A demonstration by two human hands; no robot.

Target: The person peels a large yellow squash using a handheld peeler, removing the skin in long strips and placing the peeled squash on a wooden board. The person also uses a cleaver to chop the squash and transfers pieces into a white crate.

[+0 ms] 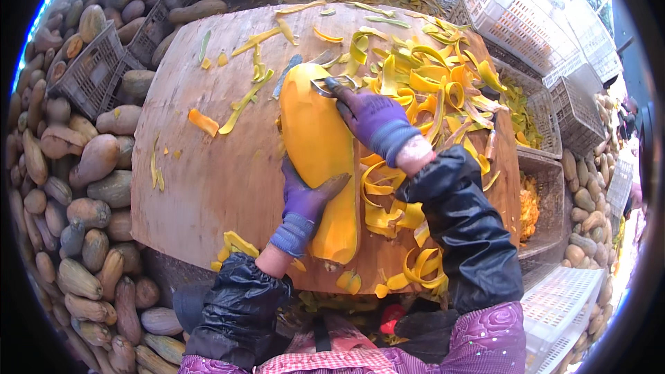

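Observation:
A long orange squash (318, 135), peeled over the surface that shows, lies lengthwise on a wooden board (208, 187). My left hand (311, 192), in a purple glove, grips its near half, with the thumb across the top. In my right hand (369, 109), gloved too, is a metal peeler (324, 87), whose blade is at the far end of the squash. Yellow and green peel strips (436, 83) are heaped to the right, and more curls lie near the board's front edge. The underside of the squash is hidden.
Unpeeled squashes (98, 158) are piled along the left around grey plastic crates (88, 70). At the right stand a crate of peel (524, 109), a bin with orange pulp (529, 208) and white crates (519, 15). Scattered peel covers the ground beyond the board.

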